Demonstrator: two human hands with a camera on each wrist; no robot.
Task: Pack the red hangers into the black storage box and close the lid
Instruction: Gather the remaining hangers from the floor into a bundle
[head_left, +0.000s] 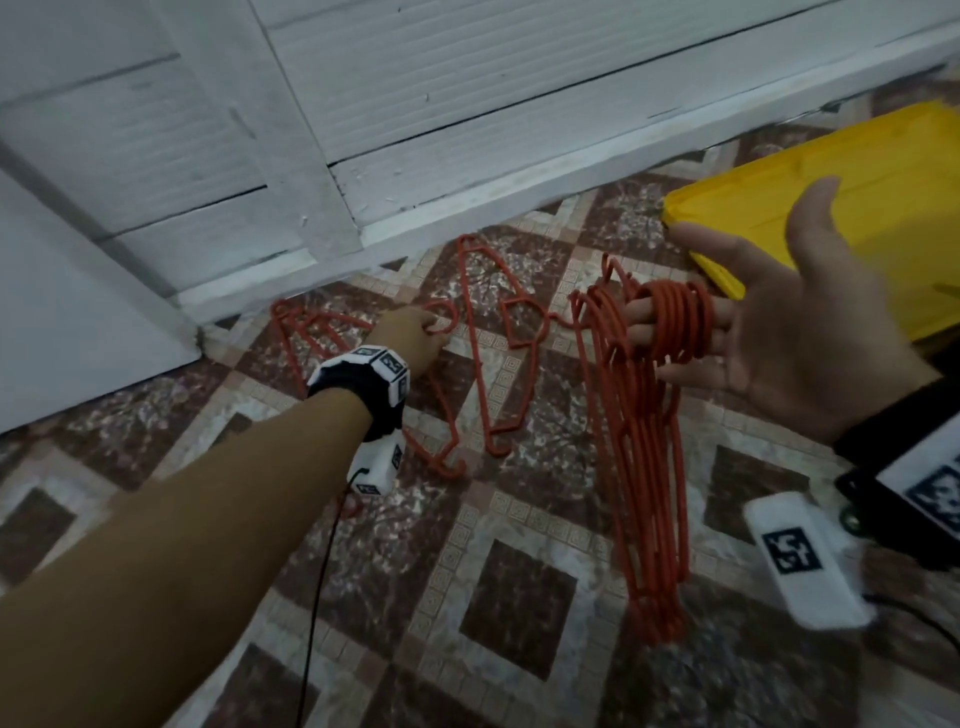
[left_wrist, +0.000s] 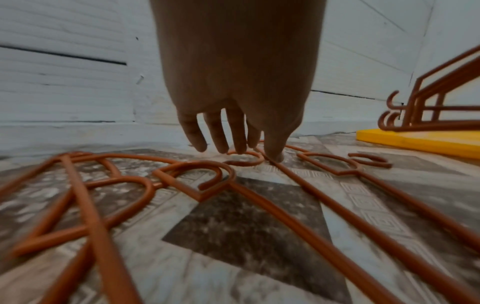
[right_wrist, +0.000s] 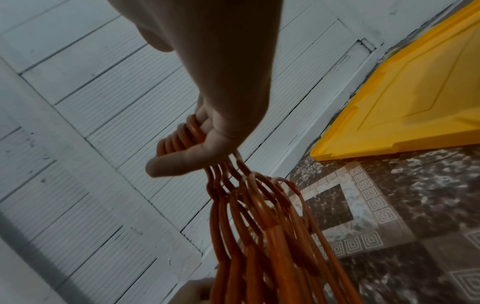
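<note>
Several red hangers (head_left: 655, 467) hang in a bunch from my right hand (head_left: 727, 291), their hooks looped over its straight fingers (right_wrist: 176, 164), palm up. The same bunch (right_wrist: 259, 226) fills the lower part of the right wrist view. More loose red hangers (head_left: 451, 470) lie spread on the tiled floor by the wall. My left hand (head_left: 421, 332) reaches down to them, and its fingertips (left_wrist: 241, 150) touch the hook (left_wrist: 244, 164) of one hanger. A yellow lid (head_left: 831, 208) lies flat on the floor at the right. I cannot make out the black box.
A white panelled wall with a skirting board (head_left: 467, 171) runs close behind the hangers. The floor has patterned brown and white tiles (head_left: 519, 608). A black cable (head_left: 317, 597) hangs from my left wrist. The yellow lid (left_wrist: 415, 142) lies just right of the loose hangers (left_wrist: 100, 226).
</note>
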